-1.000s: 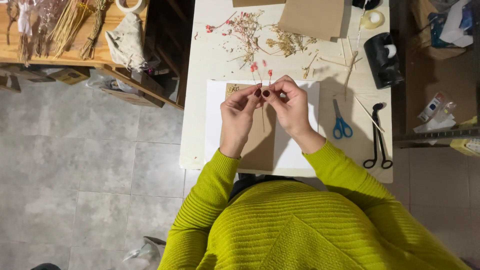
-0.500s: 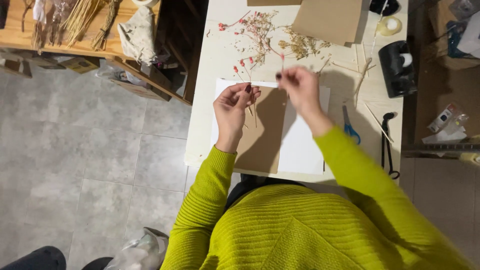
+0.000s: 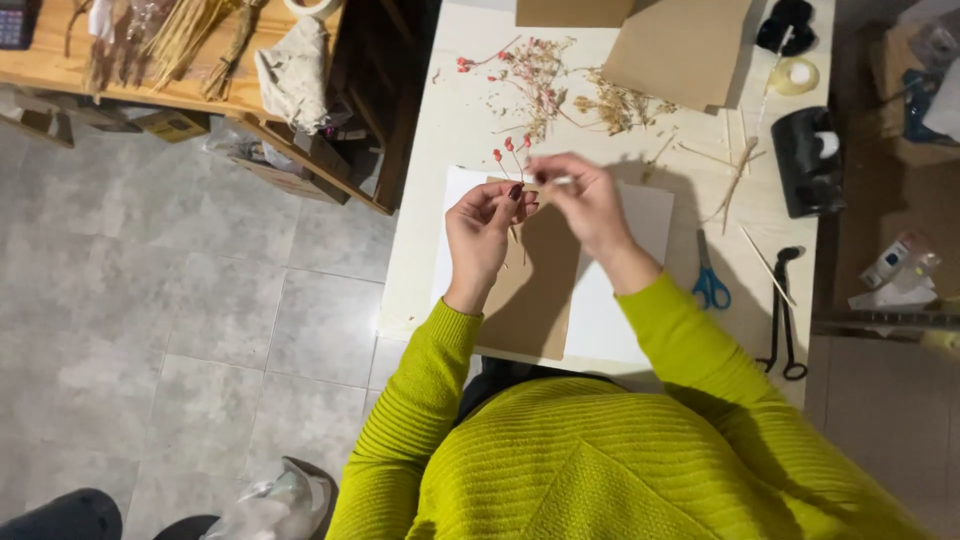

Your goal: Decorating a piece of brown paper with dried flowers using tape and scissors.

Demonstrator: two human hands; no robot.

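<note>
Left hand (image 3: 480, 225) closed at the fingertips round a small bunch of dried sprigs (image 3: 512, 160), held upright above a brown card (image 3: 535, 290); the card lay on a white sheet (image 3: 620, 300) near the front edge of the desk (image 3: 440, 120). Right hand (image 3: 585, 200) just beside it, thumb and forefinger pinched on something thin and pale (a stem or a bit of tape, could not tell which). Sprigs looked like fine wiry stalks, each topped with a little red bud. Judged them almost weightless, brittle, heads apt to snap or shed if squeezed; best taken low on the stalks with a light pinch, clear of the buds. Further back on the desk lay a loose scatter of pink and straw-coloured dried flowers (image 3: 545, 75) and a larger piece of brown card (image 3: 680, 50). To the right: blue-handled scissors (image 3: 708, 285), a black long-handled tool (image 3: 783, 315), a black tape dispenser (image 3: 808, 160), a roll of clear tape (image 3: 795, 75). Person wore a lime-green ribbed jumper (image 3: 600, 460).
</note>
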